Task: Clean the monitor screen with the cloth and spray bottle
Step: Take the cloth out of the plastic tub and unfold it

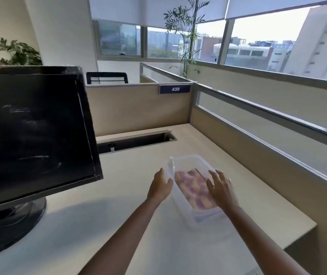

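The monitor screen (pixel 31 132), at the frame's left, was smeared and unwiped. Lower centre, the cloth (pixel 193 188) and spray bottle (pixel 171 165) sat in a clear tub (pixel 202 161); both hands, left hand (pixel 159 186) and right hand (pixel 221 187), were spread, grasping nothing.

a pale wood-grain tabletop (pixel 142 231) carries two things. the black monitor (pixel 33 132) stands on its round base at the left, its dark screen streaked with smears. a clear plastic tub (pixel 193 161) sits right of centre, well apart from the monitor. a long cable slot (pixel 138 140) opens at the tabletop's back edge.
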A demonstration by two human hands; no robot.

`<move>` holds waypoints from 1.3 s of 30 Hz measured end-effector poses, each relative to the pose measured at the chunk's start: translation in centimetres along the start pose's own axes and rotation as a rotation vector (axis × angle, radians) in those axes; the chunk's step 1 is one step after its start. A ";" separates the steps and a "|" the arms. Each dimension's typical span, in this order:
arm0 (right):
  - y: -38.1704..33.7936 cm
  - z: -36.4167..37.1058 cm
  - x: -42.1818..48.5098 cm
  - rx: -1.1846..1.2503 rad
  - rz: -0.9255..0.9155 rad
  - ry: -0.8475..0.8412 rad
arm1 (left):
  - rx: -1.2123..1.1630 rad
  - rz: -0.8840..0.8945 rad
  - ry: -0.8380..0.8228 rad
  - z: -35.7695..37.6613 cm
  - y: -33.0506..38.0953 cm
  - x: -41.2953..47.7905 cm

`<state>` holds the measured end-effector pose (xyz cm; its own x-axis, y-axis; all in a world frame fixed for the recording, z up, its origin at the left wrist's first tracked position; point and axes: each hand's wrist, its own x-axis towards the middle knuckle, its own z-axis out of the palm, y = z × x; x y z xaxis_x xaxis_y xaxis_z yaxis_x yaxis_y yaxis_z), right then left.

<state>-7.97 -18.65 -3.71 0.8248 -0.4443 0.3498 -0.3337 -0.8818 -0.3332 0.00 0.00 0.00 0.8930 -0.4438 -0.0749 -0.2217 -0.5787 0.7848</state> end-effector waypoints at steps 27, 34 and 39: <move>-1.3 3.9 3.3 -0.222 0.114 -0.928 | 0.402 -0.046 -0.300 1.2 1.1 3.2; -2.3 2.4 3.4 0.140 0.208 -0.733 | 0.354 -0.038 -0.296 1.3 0.8 3.1; -2.4 -0.8 4.8 0.560 0.297 -0.605 | 0.295 -0.025 -0.261 1.3 1.1 3.1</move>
<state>-3.57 -18.79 -0.53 0.8929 -0.3428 -0.2918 -0.4311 -0.4647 -0.7734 2.05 -2.93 -0.23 0.7781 -0.5644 -0.2756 -0.3382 -0.7463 0.5733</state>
